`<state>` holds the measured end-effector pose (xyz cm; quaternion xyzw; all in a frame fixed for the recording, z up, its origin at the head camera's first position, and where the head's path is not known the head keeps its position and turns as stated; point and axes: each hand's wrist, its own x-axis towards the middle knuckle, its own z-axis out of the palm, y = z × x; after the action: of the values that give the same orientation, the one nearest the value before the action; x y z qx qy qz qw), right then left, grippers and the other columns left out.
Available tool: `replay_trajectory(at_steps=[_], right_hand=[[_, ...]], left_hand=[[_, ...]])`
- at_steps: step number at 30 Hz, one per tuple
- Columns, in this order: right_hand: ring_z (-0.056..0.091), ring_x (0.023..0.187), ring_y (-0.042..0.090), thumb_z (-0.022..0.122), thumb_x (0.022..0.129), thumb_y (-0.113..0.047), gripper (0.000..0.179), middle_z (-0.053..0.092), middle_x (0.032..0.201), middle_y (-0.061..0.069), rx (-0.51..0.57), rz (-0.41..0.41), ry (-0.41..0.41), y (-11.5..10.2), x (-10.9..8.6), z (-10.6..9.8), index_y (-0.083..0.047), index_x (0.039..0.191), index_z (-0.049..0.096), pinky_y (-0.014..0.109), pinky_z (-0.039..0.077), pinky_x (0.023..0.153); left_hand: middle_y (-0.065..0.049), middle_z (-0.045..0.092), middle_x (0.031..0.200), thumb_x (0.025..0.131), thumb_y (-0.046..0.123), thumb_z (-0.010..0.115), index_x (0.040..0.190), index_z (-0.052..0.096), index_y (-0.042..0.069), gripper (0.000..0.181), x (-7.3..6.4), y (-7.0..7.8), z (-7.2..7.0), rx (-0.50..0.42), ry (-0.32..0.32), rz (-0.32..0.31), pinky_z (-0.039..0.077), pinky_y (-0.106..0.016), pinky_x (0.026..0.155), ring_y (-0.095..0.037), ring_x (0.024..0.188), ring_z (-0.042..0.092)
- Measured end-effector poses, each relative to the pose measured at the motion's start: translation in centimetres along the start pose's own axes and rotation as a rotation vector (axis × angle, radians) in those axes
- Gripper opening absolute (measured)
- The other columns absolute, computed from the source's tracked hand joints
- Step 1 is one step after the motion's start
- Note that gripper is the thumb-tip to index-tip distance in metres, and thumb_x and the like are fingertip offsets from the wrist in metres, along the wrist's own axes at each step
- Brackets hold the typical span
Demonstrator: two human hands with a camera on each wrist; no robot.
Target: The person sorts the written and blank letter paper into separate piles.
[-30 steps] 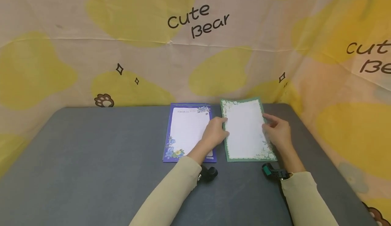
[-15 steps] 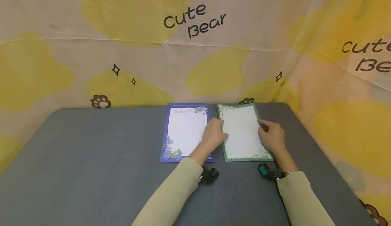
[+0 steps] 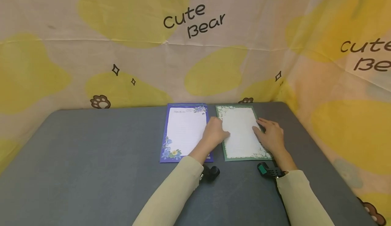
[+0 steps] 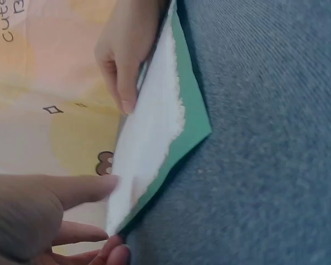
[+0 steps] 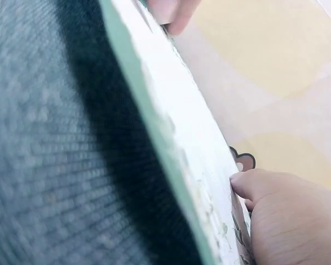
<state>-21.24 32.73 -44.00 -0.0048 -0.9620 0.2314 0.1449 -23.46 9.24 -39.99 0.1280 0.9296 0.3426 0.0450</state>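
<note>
In the head view, a sheet of letter paper (image 3: pixel 239 134) with a green floral border lies at the right back of the table. My left hand (image 3: pixel 212 132) holds its left edge, the thumb reaching over the white face. On the opposite edge, my right hand (image 3: pixel 270 136) has its thumb over the paper and its fingers along the side. The left wrist view shows the green border (image 4: pixel 193 124) with a dark shadow beneath it. Purple-bordered letter paper (image 3: pixel 184 131) with blue flowers lies to the left, partly covered by my left hand and forearm.
The grey table (image 3: pixel 100 161) runs up to a patterned yellow and pink cloth (image 3: pixel 134 59) behind and at the right. Black wrist devices, one at the left wrist (image 3: pixel 210 174) and one at the right wrist (image 3: pixel 268 170), sit low over the table.
The green-bordered letter paper has come down and slightly left, its raised far edge now flat. The right thumb has slid further onto its face. The purple-bordered paper stays in place.
</note>
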Motion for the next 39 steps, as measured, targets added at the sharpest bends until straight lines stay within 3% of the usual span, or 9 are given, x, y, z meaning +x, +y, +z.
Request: replay_trajectory(at_steps=[5, 8, 12, 18, 24, 29, 33, 36, 39], right_hand=[[0.042, 0.135, 0.051, 0.058, 0.102, -0.029, 0.046, 0.054, 0.147, 0.024, 0.003, -0.022, -0.006, 0.1, 0.1, 0.2, 0.0, 0.138, 0.06, 0.071, 0.028, 0.103], [0.041, 0.136, 0.05, 0.056, 0.103, -0.029, 0.046, 0.053, 0.148, 0.023, -0.001, -0.034, -0.017, 0.3, 0.1, 0.3, -0.001, 0.139, 0.058, 0.071, 0.027, 0.104], [0.039, 0.137, 0.05, 0.055, 0.104, -0.028, 0.046, 0.052, 0.15, 0.023, -0.007, -0.045, -0.039, 0.4, 0.1, 0.1, -0.001, 0.141, 0.056, 0.073, 0.025, 0.105], [0.037, 0.139, 0.05, 0.052, 0.106, -0.029, 0.048, 0.049, 0.153, 0.022, -0.026, -0.046, -0.079, 0.2, 0.0, -0.2, -0.001, 0.145, 0.053, 0.073, 0.022, 0.108], [0.036, 0.139, 0.049, 0.051, 0.106, -0.03, 0.049, 0.048, 0.154, 0.022, -0.056, -0.051, -0.104, -0.1, 0.1, -0.3, -0.001, 0.146, 0.051, 0.073, 0.023, 0.109], [0.038, 0.138, 0.05, 0.051, 0.106, -0.028, 0.048, 0.049, 0.152, 0.023, -0.08, -0.065, -0.095, 0.1, 0.3, -0.4, -0.001, 0.145, 0.052, 0.073, 0.025, 0.107], [0.038, 0.137, 0.05, 0.05, 0.106, -0.03, 0.048, 0.049, 0.152, 0.023, -0.083, -0.075, -0.093, 0.3, 0.4, -0.3, -0.001, 0.145, 0.052, 0.073, 0.026, 0.106], [0.038, 0.137, 0.051, 0.05, 0.107, -0.03, 0.048, 0.049, 0.152, 0.024, -0.085, -0.074, -0.098, 0.4, 0.4, -0.2, -0.001, 0.145, 0.052, 0.073, 0.027, 0.106], [0.038, 0.137, 0.052, 0.05, 0.107, -0.029, 0.048, 0.047, 0.152, 0.026, -0.077, -0.076, -0.091, 0.3, 0.4, -0.2, 0.001, 0.144, 0.052, 0.074, 0.027, 0.106]], left_hand=[[-0.019, 0.053, 0.149, 0.096, 0.03, 0.068, 0.139, 0.059, 0.0, 0.053, -0.8, 0.2, -1.4, -0.016, -0.06, 0.078, 0.043, -0.042, 0.118, -0.032, 0.141, 0.05], [-0.014, 0.054, 0.15, 0.099, 0.032, 0.065, 0.143, 0.057, 0.006, 0.051, -1.7, 0.0, -2.9, -0.043, -0.089, 0.136, 0.042, -0.044, 0.118, -0.03, 0.143, 0.048], [-0.011, 0.055, 0.149, 0.1, 0.032, 0.064, 0.143, 0.057, 0.01, 0.049, -2.6, -1.2, -5.1, -0.034, -0.089, 0.169, 0.042, -0.046, 0.117, -0.03, 0.142, 0.049], [-0.012, 0.06, 0.145, 0.097, 0.031, 0.066, 0.138, 0.062, 0.009, 0.046, -3.0, -5.7, -8.2, 0.022, -0.034, 0.203, 0.04, -0.047, 0.118, -0.031, 0.14, 0.051], [-0.015, 0.061, 0.144, 0.091, 0.027, 0.073, 0.134, 0.064, 0.007, 0.049, -3.5, -11.4, -10.6, -0.009, 0.011, 0.228, 0.038, -0.051, 0.119, -0.035, 0.14, 0.051], [-0.014, 0.051, 0.154, 0.088, 0.031, 0.077, 0.137, 0.063, 0.008, 0.056, -3.7, -14.5, -11.0, -0.052, 0.032, 0.161, 0.027, -0.06, 0.123, -0.038, 0.151, 0.034], [-0.012, 0.041, 0.161, 0.088, 0.038, 0.075, 0.144, 0.056, 0.009, 0.066, -3.7, -16.2, -10.6, -0.027, 0.01, 0.126, 0.016, -0.065, 0.124, -0.04, 0.156, 0.019], [-0.013, 0.039, 0.162, 0.088, 0.041, 0.074, 0.146, 0.054, 0.01, 0.069, -3.9, -16.9, -10.3, 0.03, -0.032, 0.152, 0.011, -0.063, 0.126, -0.041, 0.157, 0.017], [-0.014, 0.043, 0.16, 0.087, 0.042, 0.076, 0.143, 0.058, 0.01, 0.067, -4.2, -17.2, -10.2, 0.072, -0.032, 0.188, 0.009, -0.059, 0.128, -0.041, 0.156, 0.02]])
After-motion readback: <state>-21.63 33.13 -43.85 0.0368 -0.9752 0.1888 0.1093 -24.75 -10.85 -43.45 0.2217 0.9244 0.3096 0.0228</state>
